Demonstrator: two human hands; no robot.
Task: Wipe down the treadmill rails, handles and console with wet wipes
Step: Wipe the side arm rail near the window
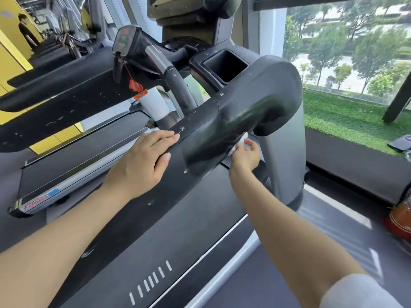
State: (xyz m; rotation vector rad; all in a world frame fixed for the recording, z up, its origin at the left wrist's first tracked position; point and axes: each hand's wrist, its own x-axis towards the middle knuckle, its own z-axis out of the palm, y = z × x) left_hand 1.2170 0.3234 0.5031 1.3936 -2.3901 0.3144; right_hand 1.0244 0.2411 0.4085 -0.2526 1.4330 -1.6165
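A black treadmill side rail [142, 210] runs from the lower left up to a bulky black console arm [251, 103]. My left hand [140, 162] rests on top of the rail, fingers straight and thumb along its edge. Under the console arm, my right hand [244, 154] pinches a white wet wipe [241, 140] against the arm's underside; most of the wipe is hidden. A curved centre handle [171, 70] with a small control panel [123, 38] rises behind the rail.
The grey upright post [287, 156] stands right of my right hand. A cup holder recess [224, 65] sits in the console. A red safety clip [135, 85] hangs from the handle. More treadmills line the left. A person stands far left. A window is to the right.
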